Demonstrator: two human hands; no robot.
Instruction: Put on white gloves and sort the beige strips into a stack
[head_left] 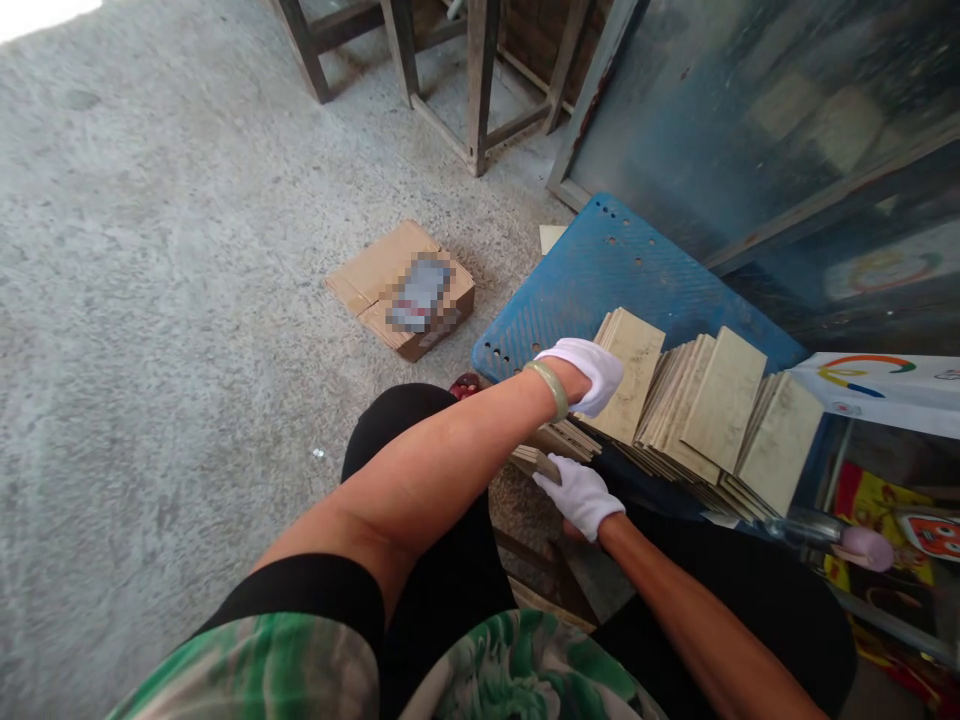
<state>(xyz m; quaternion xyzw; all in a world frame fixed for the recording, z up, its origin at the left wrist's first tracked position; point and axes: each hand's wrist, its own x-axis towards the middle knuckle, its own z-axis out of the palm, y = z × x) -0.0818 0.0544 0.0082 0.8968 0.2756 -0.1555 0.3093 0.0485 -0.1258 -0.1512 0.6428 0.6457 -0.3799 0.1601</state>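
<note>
Both my hands wear white gloves. My left hand [589,372], with a pale green bangle at the wrist, curls over the left edge of a leaning stack of thin beige rectangular plates [705,410]. My right hand [579,494] lies lower, its fingers closed on the end of a small bundle of the same plates [555,445] near my knees. Several such stacks lean in a row on a blue perforated panel [600,265].
A cardboard box [401,288] lies on the grey concrete floor [150,300] to the left. Wooden stool legs [476,90] stand at the back. A dusty glass panel [750,120] leans at the right. Coloured packaging [885,510] sits at the right edge.
</note>
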